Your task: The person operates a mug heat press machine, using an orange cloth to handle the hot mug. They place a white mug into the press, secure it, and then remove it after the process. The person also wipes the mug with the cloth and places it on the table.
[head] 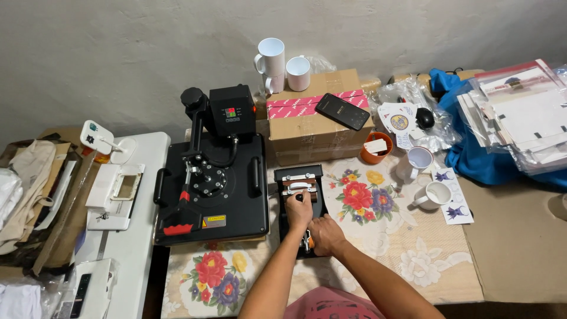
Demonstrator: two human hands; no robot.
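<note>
Here, both hands are on a small black mug press (300, 188) that sits in the middle of the table, on a cloth with big flowers (378, 218). The left hand (299, 211) lies on top of the press and wraps its fingers around the round part in the middle. The right hand (325, 234) is at the near end of the press, closed around its handle, and a bit of orange shows under the fingers. The two hands are touching each other.

Just left of the mug press stands a big black heat press (209, 189) with a flat plate, a red-tipped lever and a little box with lights on top. Farther left is a white table (133, 236) with a white machine (112, 195) on it, and cloth bags (26, 183) lie at the left edge.

Behind the mug press, on the far side, is a brown cardboard box (316, 127) with pink tape. A black phone (342, 111) lies on the box, and two white mugs (283, 68) stand at its far edge. To the right are a small orange bowl (376, 150), two more white mugs (425, 177) and small printed papers (455, 198). Far right, a blue cloth (472, 159) lies under a stack of papers in clear bags (520, 115).
</note>
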